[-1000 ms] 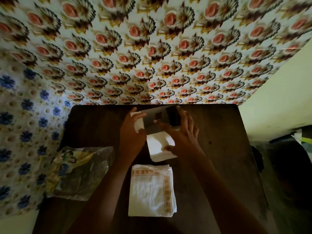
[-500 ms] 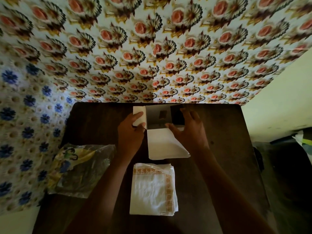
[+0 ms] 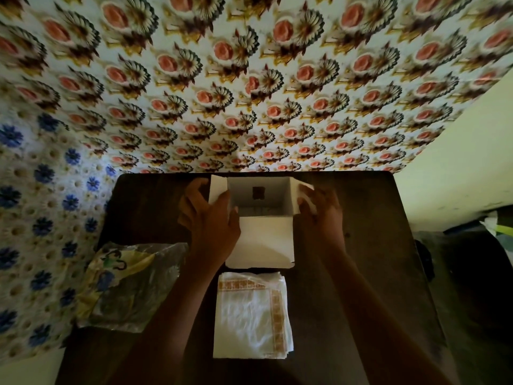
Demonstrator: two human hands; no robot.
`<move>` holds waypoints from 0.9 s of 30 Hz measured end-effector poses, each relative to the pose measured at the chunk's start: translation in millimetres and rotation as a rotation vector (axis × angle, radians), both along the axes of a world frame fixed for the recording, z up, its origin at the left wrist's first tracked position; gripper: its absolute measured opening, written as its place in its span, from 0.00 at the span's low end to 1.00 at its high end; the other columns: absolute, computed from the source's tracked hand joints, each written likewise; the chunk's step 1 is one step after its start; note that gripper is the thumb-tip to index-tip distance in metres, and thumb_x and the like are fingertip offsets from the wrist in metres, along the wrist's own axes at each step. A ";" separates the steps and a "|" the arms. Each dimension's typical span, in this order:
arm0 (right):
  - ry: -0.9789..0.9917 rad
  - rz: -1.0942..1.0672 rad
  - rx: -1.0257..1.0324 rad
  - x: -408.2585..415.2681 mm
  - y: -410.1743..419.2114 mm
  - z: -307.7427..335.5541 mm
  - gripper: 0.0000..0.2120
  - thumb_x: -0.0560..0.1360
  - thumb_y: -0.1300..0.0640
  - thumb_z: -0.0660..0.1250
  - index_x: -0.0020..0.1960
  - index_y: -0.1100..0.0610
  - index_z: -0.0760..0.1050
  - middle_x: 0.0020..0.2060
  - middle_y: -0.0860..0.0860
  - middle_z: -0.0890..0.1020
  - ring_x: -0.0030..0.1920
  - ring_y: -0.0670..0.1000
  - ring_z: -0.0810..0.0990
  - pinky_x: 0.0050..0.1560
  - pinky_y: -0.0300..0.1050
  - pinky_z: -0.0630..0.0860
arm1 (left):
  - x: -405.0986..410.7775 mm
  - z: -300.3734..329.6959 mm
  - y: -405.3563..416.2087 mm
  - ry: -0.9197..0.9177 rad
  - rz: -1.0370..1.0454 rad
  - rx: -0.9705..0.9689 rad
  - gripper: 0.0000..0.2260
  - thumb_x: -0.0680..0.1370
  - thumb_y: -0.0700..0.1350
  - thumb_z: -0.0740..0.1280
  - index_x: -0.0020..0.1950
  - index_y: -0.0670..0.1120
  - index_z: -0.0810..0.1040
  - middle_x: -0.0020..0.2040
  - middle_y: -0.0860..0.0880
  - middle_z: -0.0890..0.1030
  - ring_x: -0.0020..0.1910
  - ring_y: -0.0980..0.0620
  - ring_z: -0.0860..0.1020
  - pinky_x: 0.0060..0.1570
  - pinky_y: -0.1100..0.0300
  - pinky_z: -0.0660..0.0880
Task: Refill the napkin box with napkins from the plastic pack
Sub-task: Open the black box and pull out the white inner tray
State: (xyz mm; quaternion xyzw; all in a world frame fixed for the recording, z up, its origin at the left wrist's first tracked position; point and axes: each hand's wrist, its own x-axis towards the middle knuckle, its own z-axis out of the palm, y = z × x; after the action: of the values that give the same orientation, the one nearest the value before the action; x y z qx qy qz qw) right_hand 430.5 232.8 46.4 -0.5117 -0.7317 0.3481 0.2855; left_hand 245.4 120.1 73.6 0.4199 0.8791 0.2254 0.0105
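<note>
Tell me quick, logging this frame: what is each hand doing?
Left hand: gripping the napkin box's left side flap.
Right hand: gripping its right side flap.

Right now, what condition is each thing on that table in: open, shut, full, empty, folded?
Napkin box: open toward the camera, flaps spread, looks empty inside.
Front flap: folded down flat on the table.
Napkins: folded, stacked, outside the box.
Plastic pack: crumpled, looks emptied, at the table's left edge.
Left hand: holds back the left side flap.
Right hand: holds back the right side flap.
</note>
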 end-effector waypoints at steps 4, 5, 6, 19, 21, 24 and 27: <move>0.005 0.037 0.061 3.2 2.7 -9.4 0.13 0.80 0.56 0.67 0.64 0.53 0.78 0.71 0.52 0.69 0.67 0.50 0.74 0.60 0.52 0.81 | -1.8 -7.5 -4.9 0.090 0.061 -0.071 0.21 0.76 0.54 0.64 0.69 0.57 0.72 0.74 0.44 0.65 0.73 0.39 0.61 0.68 0.37 0.61; 0.034 0.071 0.065 3.5 2.2 -8.8 0.12 0.80 0.56 0.66 0.64 0.54 0.78 0.70 0.52 0.73 0.65 0.50 0.76 0.58 0.53 0.82 | -4.2 -9.6 -5.6 0.057 0.070 -0.071 0.23 0.76 0.55 0.62 0.72 0.56 0.70 0.74 0.44 0.67 0.73 0.40 0.62 0.67 0.38 0.62; 0.071 0.102 0.051 4.0 1.7 -8.9 0.13 0.81 0.54 0.65 0.65 0.54 0.77 0.69 0.51 0.75 0.63 0.49 0.78 0.58 0.53 0.82 | -6.0 -11.3 -6.1 0.006 0.074 -0.051 0.25 0.77 0.56 0.61 0.74 0.55 0.68 0.74 0.44 0.67 0.73 0.41 0.64 0.67 0.38 0.63; 0.099 0.202 -0.247 -4.8 -16.6 -5.8 0.38 0.69 0.51 0.79 0.75 0.48 0.67 0.69 0.50 0.78 0.66 0.46 0.79 0.62 0.49 0.80 | -18.6 -13.6 -19.3 -0.359 -0.063 -0.167 0.40 0.72 0.64 0.72 0.79 0.55 0.60 0.78 0.51 0.68 0.79 0.47 0.63 0.78 0.39 0.42; 0.128 0.198 -0.257 -7.9 -19.5 -5.8 0.39 0.68 0.53 0.79 0.75 0.47 0.67 0.68 0.48 0.78 0.65 0.45 0.79 0.61 0.47 0.81 | -18.6 -10.4 -17.0 -0.407 -0.046 -0.169 0.41 0.72 0.61 0.74 0.80 0.53 0.60 0.78 0.49 0.68 0.79 0.45 0.62 0.79 0.40 0.45; 0.187 0.164 -0.221 -14.8 -23.7 -4.8 0.38 0.69 0.57 0.79 0.75 0.49 0.68 0.66 0.43 0.79 0.58 0.34 0.80 0.57 0.34 0.79 | -17.9 -14.4 -13.8 -0.510 -0.015 -0.151 0.42 0.72 0.57 0.76 0.80 0.52 0.60 0.77 0.46 0.70 0.78 0.42 0.64 0.75 0.39 0.64; 0.200 0.112 -0.202 -19.8 -28.8 -6.2 0.36 0.69 0.57 0.79 0.74 0.49 0.70 0.64 0.48 0.82 0.57 0.39 0.82 0.56 0.40 0.82 | -17.9 -13.7 -11.2 -0.548 0.012 0.049 0.35 0.70 0.47 0.79 0.74 0.50 0.71 0.68 0.47 0.79 0.67 0.48 0.77 0.61 0.52 0.79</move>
State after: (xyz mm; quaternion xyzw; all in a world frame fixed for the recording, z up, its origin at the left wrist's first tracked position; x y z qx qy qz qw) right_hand 410.7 204.1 40.2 -0.4591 -0.6884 0.4844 0.2841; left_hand 227.5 108.9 59.9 0.3382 0.8402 0.3517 0.2366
